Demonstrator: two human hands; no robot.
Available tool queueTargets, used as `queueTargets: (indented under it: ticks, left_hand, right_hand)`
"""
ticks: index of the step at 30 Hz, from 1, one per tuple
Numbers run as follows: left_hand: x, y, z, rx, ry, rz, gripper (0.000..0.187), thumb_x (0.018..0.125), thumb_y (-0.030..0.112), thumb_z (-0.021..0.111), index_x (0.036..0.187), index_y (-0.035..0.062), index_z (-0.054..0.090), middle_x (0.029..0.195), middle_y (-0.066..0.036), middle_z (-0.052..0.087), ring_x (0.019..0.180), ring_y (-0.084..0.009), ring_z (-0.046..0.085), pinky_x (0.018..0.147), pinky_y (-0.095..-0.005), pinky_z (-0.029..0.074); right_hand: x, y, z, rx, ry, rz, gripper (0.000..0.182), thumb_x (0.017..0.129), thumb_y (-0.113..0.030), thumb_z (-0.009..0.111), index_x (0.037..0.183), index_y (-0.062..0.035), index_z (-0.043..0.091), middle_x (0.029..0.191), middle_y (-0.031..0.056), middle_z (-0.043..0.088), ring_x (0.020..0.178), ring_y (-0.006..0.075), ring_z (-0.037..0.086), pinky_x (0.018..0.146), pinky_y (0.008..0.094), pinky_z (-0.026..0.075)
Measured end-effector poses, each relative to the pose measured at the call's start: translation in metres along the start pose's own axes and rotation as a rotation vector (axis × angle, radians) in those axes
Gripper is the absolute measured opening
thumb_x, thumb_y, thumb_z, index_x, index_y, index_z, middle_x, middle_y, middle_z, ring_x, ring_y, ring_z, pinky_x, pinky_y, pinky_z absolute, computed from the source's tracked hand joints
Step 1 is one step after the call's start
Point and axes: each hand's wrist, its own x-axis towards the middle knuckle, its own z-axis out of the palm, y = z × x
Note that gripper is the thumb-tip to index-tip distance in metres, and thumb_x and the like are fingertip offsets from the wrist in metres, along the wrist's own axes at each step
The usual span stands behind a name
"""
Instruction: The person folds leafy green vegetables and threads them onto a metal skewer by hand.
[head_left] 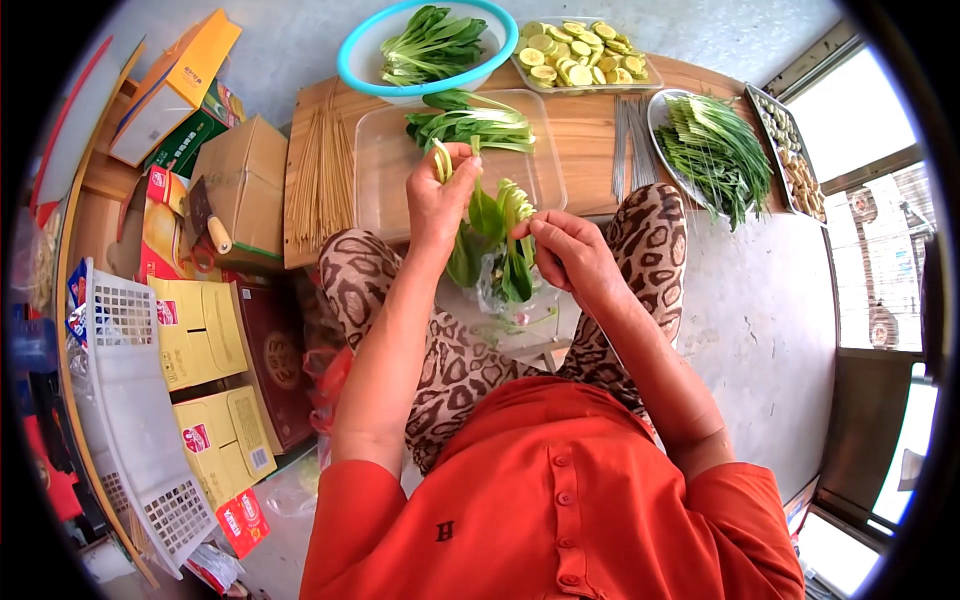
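My left hand [443,195] is closed on a leafy green [486,212], with pale stem ends above the fingers and the leaf hanging below. Thumb and fingers of my right hand [572,250] pinch the edge of a bundle of folded leafy greens [516,205]; a skewer inside it cannot be made out. Both hands are over my lap, in front of a clear plastic tray [380,150]. More loose leafy greens [475,128] lie in that tray. Under the bundle, between my knees, is a clear plastic bag [493,290], partly hidden.
On the wooden table are bamboo skewers [320,180], metal skewers [633,145], a blue-rimmed basin [350,60] of greens, sliced zucchini [575,52], a plate of long green stalks [712,150] and a dark tray of small pieces [790,150]. Left stand cardboard boxes [205,330] and a knife [207,217].
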Motion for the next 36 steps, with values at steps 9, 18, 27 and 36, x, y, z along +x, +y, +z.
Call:
queueTargets:
  ticks: [9,18,27,36]
  left_hand:
    - [0.000,-0.003,0.002,0.101,0.039,0.094,0.014,0.087,0.007,0.064,0.098,0.0007,0.060,0.077,-0.002,0.061,0.052,-0.0046,0.045,0.046,-0.0205,0.035]
    - [-0.007,-0.003,0.013,0.269,0.089,0.207,0.007,0.082,0.002,0.066,0.087,0.0033,0.062,0.077,0.000,0.060,0.070,-0.0088,0.054,0.065,-0.0249,0.046]
    - [-0.005,0.001,0.004,0.062,-0.111,-0.023,0.022,0.095,0.029,0.052,0.101,0.0074,0.054,0.083,-0.001,0.055,0.055,-0.0047,0.039,0.050,-0.0199,0.032]
    - [-0.002,-0.009,0.004,0.010,-0.167,-0.144,0.028,0.098,0.032,0.049,0.098,0.0061,0.059,0.075,0.001,0.054,0.056,-0.0053,0.039,0.051,-0.0202,0.031]
  right_hand:
    - [0.000,0.003,0.001,0.007,0.011,-0.001,0.024,0.098,-0.017,0.045,0.095,-0.0001,0.062,0.050,-0.0052,0.040,0.041,0.0042,0.032,0.041,0.0212,0.023]
    - [0.009,0.004,0.009,0.090,0.034,-0.039,0.024,0.098,-0.017,0.045,0.095,-0.0004,0.062,0.051,-0.0043,0.040,0.041,0.0049,0.032,0.040,0.0216,0.022]
    - [0.022,0.009,-0.017,0.154,0.095,-0.024,0.025,0.097,-0.019,0.045,0.099,0.0004,0.061,0.050,-0.0023,0.040,0.040,0.0064,0.032,0.039,0.0213,0.022]
    - [0.010,0.013,-0.020,0.158,0.081,0.002,0.024,0.099,-0.017,0.042,0.101,0.0017,0.057,0.049,-0.0024,0.039,0.040,0.0066,0.029,0.040,0.0203,0.024]
